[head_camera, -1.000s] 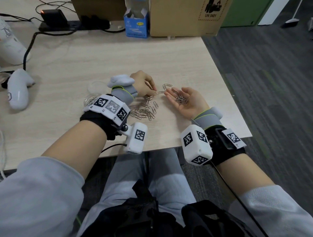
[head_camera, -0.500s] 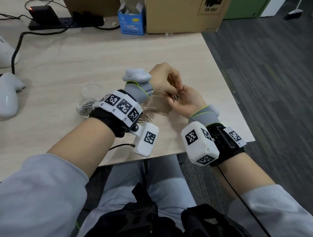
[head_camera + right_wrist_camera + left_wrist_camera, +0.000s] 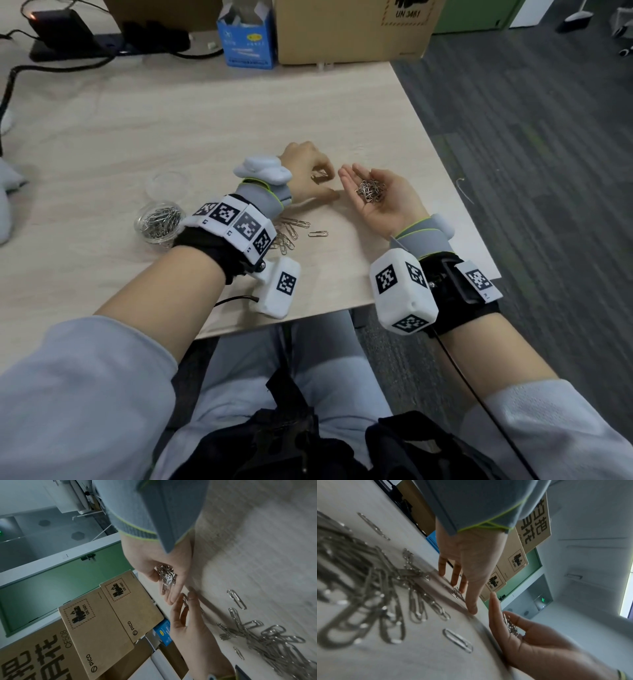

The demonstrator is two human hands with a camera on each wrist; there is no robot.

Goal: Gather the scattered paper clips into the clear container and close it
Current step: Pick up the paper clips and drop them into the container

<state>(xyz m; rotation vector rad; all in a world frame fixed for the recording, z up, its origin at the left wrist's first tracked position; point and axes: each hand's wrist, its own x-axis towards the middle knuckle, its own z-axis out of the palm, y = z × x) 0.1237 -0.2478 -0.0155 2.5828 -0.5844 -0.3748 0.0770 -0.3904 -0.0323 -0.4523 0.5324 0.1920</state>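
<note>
My right hand (image 3: 360,176) lies palm up near the table's right edge, fingers relaxed, with a heap of silver paper clips (image 3: 370,190) in the palm; the right wrist view shows that heap (image 3: 166,576) too. Just left of it, my left hand (image 3: 321,178) is down on the table with its fingertips (image 3: 471,609) on the wood, pinching a clip (image 3: 185,599). More loose clips (image 3: 290,233) lie in front of my left wrist, with one single clip (image 3: 318,234) beside them. The clear round container (image 3: 140,229) stands open at the left, partly filled with clips. Its clear lid (image 3: 167,183) lies just behind it.
The table's right edge (image 3: 455,192) runs close beside my right hand. A blue carton (image 3: 248,44), cardboard boxes (image 3: 349,31) and a black power strip with cables (image 3: 102,41) line the back. White controllers lie at the far left.
My left hand has come off my right palm and gone back down to the table just left of it. My right palm now lies open and flat with the heap showing.
</note>
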